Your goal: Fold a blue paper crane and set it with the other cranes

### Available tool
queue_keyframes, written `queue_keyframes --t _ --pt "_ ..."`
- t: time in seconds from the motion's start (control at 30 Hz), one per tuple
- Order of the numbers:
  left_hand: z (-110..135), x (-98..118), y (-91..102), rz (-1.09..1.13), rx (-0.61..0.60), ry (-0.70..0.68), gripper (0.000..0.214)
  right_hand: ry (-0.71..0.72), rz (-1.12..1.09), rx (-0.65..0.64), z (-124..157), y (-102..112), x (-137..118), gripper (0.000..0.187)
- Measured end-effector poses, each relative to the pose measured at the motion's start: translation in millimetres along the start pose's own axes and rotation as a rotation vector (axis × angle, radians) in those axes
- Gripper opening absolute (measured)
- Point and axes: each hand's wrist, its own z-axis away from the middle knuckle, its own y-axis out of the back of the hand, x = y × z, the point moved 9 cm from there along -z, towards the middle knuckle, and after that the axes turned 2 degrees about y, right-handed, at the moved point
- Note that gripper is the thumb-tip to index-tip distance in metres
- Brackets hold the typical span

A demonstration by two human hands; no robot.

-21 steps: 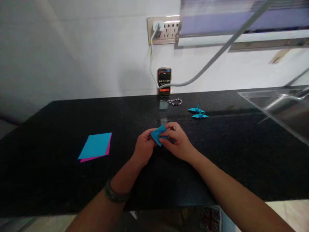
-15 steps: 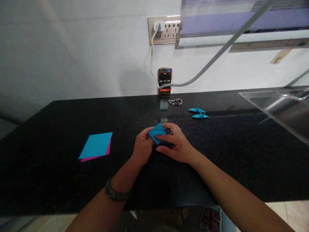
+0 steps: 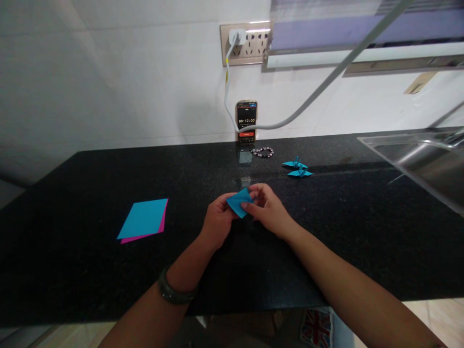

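A small folded piece of blue paper (image 3: 238, 202) is held just above the black countertop (image 3: 72, 203), pinched between both hands. My left hand (image 3: 217, 223) grips its left side with curled fingers. My right hand (image 3: 268, 210) pinches its right edge between thumb and fingers. A dark band sits on my left wrist. Two finished blue paper cranes (image 3: 297, 168) lie farther back to the right.
Square sheets of blue paper over pink (image 3: 144, 220) lie to the left. A phone showing a timer (image 3: 247, 121) leans on the wall, cabled to a socket (image 3: 246, 44). A bead bracelet (image 3: 262, 152) lies before it. A steel sink (image 3: 416, 159) is at right.
The fingers of my right hand shifted along the folded paper, which turned a little between the hands. Both hands stayed in the same spot.
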Motion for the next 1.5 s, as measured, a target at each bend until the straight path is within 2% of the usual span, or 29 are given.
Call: queue_keyframes --t 0.1,0.23,0.37,0.43,0.57,0.7,0.83,0.93,1.1,1.33,1.5 --pt "0.6 8.0 5.6 -0.118 0.043 -0.088 0.025 -0.161 -0.161 -0.174 7.1 -22.2 12.9 0.037" --pt "2.2 13.9 6.8 -0.260 0.059 -0.152 0.025 -0.248 -0.381 -0.246 14.9 -36.6 18.6 0.045" --pt "1.2 13.4 9.2 -0.303 0.086 -0.153 0.024 -0.241 -0.443 -0.269 14.7 -37.8 14.7 0.055" --pt "0.1 10.1 8.8 -0.293 0.078 -0.118 0.022 -0.202 -0.396 -0.204 10.2 -28.8 11.7 0.054" --pt "0.8 -0.5 -1.0 -0.225 -0.014 0.025 0.018 -0.090 -0.180 -0.022 -0.6 -3.0 6.4 0.031" --pt "4.8 -10.1 -11.7 -0.093 -0.106 0.174 0.020 -0.025 -0.064 -0.057 -5.9 0.3 3.8 0.016" --pt "5.5 -19.9 -14.6 0.185 -0.139 0.299 0.016 0.039 -0.029 -0.053 -5.1 3.1 -4.9 0.011" --pt "6.0 -26.1 -15.6 0.332 -0.150 0.376 0.024 0.040 -0.045 -0.057 -2.6 3.1 -8.6 0.010" --pt "8.4 -26.6 -18.0 0.291 -0.171 0.392 0.032 0.015 -0.099 -0.113 -1.1 -2.2 -4.5 0.012" --pt "10.5 -25.2 -22.6 0.308 -0.199 0.372 0.030 0.128 0.170 -0.137 0.2 -3.2 -9.8 0.019" --pt "9.7 -23.6 -21.7 0.295 -0.195 0.341 0.029 0.186 0.231 -0.174 4.1 -7.8 -19.2 0.030"
